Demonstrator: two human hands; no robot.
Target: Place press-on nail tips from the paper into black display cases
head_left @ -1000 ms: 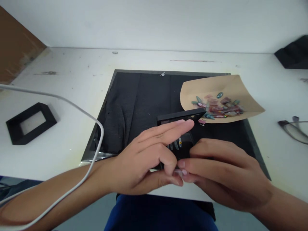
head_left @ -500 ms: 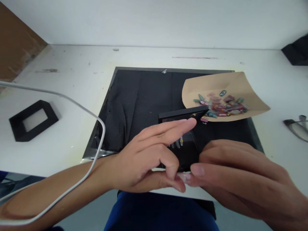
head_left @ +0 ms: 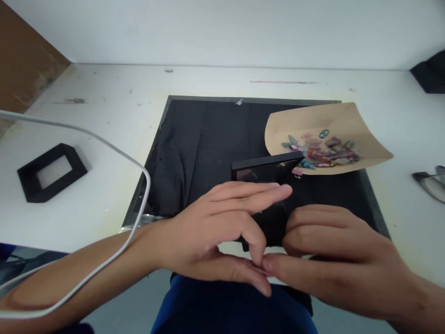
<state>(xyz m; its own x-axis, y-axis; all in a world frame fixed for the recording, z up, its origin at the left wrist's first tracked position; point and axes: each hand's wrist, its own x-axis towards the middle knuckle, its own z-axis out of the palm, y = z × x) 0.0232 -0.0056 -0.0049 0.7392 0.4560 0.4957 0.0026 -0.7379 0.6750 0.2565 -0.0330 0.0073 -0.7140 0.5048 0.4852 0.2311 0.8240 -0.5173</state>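
Note:
My left hand (head_left: 222, 232) and my right hand (head_left: 333, 260) meet at the near edge of a black mat (head_left: 194, 148). Thumb and index finger of each hand pinch together at the same spot, on a tiny pale thing I cannot make out. The left hand's other fingers stretch out over a small black tray (head_left: 264, 169) that lies on the mat. The right hand's fingers curl in beside that tray. A tan paper sheet (head_left: 330, 120) behind the tray carries a heap of several small coloured pieces (head_left: 320, 150).
A white cable (head_left: 114, 153) loops across the white table and over my left forearm. A small black frame (head_left: 52, 171) lies at the left. Spectacles (head_left: 431, 183) lie at the right edge. A brown board stands at far left, a black object at the far right corner.
My right hand has drawn back toward me and lower. My left hand has dropped a little, so its fingers now hide the small pieces in the tray. The pinch point moved nearer.

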